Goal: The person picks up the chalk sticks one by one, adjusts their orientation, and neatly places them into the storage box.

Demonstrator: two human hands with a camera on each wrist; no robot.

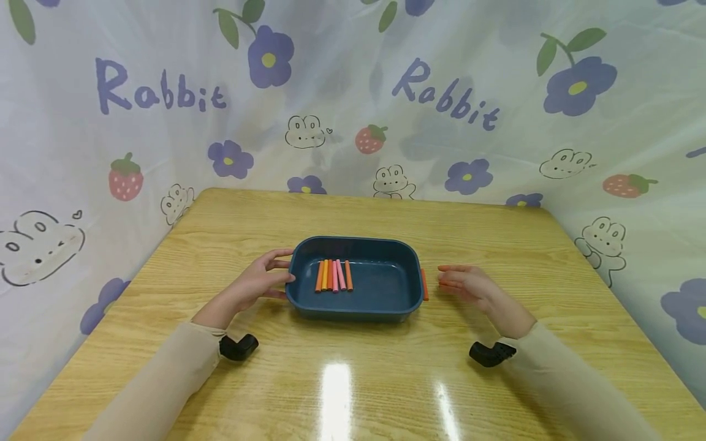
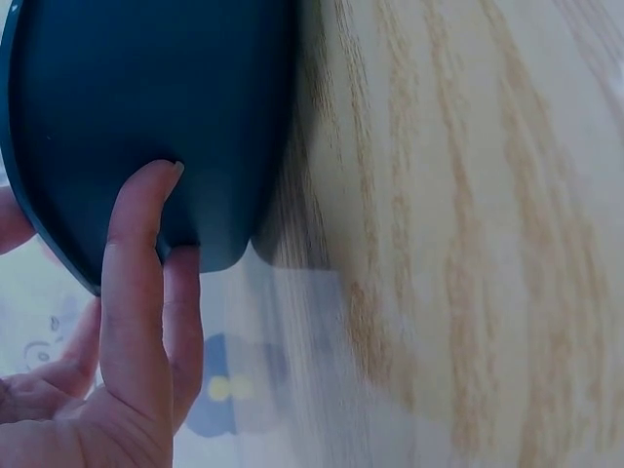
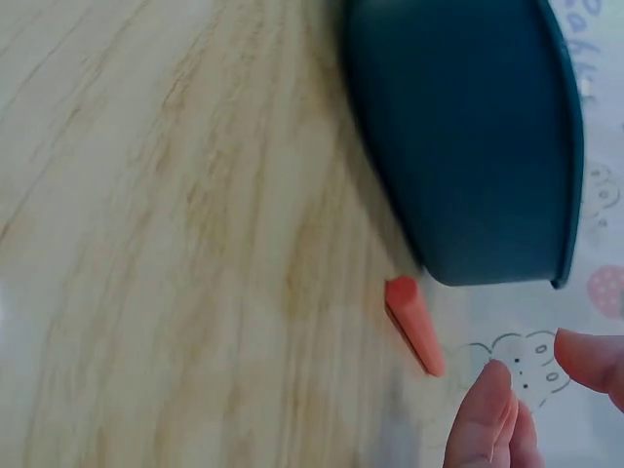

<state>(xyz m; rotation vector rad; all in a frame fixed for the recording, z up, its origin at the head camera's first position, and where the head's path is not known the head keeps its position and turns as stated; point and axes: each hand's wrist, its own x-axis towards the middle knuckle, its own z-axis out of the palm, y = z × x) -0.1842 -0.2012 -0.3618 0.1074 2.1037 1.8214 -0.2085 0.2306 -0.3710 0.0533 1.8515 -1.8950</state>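
Note:
A dark blue rectangular tub [image 1: 380, 317] with rounded corners sits on the table. My left hand [image 1: 256, 282] holds its left end, with fingers against the outer wall and the thumb at the rim; the left wrist view shows fingertips [image 2: 146, 195] on that wall. Inside, at the left, several orange, yellow and pink chalk sticks [image 1: 334, 275] lie side by side. An orange chalk stick [image 1: 425, 285] lies on the table close to the tub's right end, also seen as a stick [image 3: 414, 322] in the right wrist view. My right hand [image 1: 469, 286] hovers right of it, empty, thumb and fingers apart.
The wooden table [image 1: 248, 392] has a glossy top with light reflections at the front. A white cloth [image 1: 342, 55] printed with rabbits, flowers and strawberries hangs behind and at both sides. Each wrist bears a black camera mount [image 1: 238, 347] below the sleeve.

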